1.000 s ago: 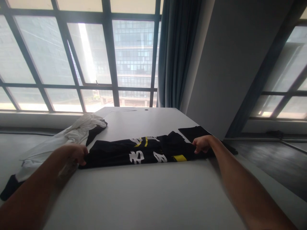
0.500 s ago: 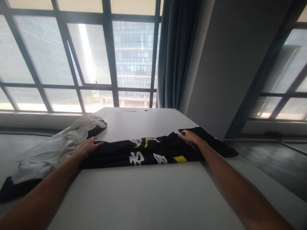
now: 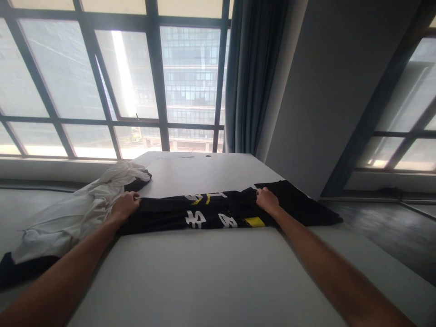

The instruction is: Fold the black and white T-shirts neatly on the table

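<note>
A black garment (image 3: 160,214) with white lettering and yellow patches lies folded in a long band across the white table (image 3: 197,277); it looks like a T-shirt. My left hand (image 3: 126,205) is closed on its left end, fingers pinching the far edge. Towards the other end, my right hand (image 3: 267,200) grips the cloth at the far edge, fingers bent round it. Beyond that hand, a plain black part (image 3: 306,206) spreads flat over the table's right side. Part of the cloth under both hands is hidden.
A crumpled white garment (image 3: 78,206) with black parts lies left of my left hand and hangs over that side. Windows (image 3: 190,77) and a blue-grey curtain (image 3: 250,77) stand beyond the table. A grey pillar (image 3: 316,81) rises behind on the right.
My fingers have closed more tightly on the black garment at both ends. The near edge of the band has shifted slightly away from me, and its lettering is creased differently.
</note>
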`<action>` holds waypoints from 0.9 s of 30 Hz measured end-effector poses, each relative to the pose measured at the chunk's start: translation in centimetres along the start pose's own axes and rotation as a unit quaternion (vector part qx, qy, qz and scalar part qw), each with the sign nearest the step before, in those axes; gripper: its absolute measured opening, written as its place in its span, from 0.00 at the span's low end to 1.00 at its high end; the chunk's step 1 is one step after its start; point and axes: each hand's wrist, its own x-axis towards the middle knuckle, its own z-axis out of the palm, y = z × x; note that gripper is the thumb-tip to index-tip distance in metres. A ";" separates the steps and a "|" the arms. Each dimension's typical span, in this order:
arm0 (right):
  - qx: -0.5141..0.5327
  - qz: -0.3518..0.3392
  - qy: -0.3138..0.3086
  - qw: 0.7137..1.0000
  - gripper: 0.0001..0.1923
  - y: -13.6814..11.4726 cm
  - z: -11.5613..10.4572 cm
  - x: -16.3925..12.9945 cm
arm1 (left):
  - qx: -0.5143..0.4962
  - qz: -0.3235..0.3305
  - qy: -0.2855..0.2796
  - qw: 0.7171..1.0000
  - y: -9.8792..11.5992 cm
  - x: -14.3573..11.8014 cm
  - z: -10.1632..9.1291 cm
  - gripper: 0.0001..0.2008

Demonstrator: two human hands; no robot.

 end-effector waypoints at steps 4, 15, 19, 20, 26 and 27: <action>-0.016 -0.101 0.033 0.994 0.20 -2.6 -0.3 -0.8 | 0.032 0.124 0.033 0.991 3.1 -1.4 0.2 0.26; 0.020 -0.161 -0.166 0.973 0.35 -3.7 2.5 -1.0 | 0.062 0.193 -0.165 0.965 3.7 -2.2 3.3 0.36; 0.014 -0.149 -0.166 0.975 0.34 -3.4 2.9 0.1 | 0.062 0.201 -0.171 0.963 3.4 -1.2 3.4 0.35; 0.013 -0.142 -0.167 0.976 0.34 -3.4 3.0 0.5 | 0.061 0.201 -0.172 0.962 3.4 -0.9 3.4 0.35; 0.000 -0.105 -0.171 0.980 0.32 -3.2 3.8 2.0 | 0.060 0.181 -0.172 0.966 3.2 0.4 3.6 0.36; -0.001 -0.104 -0.167 0.980 0.32 -3.2 3.8 2.0 | 0.062 0.170 -0.166 0.969 3.0 0.4 3.6 0.36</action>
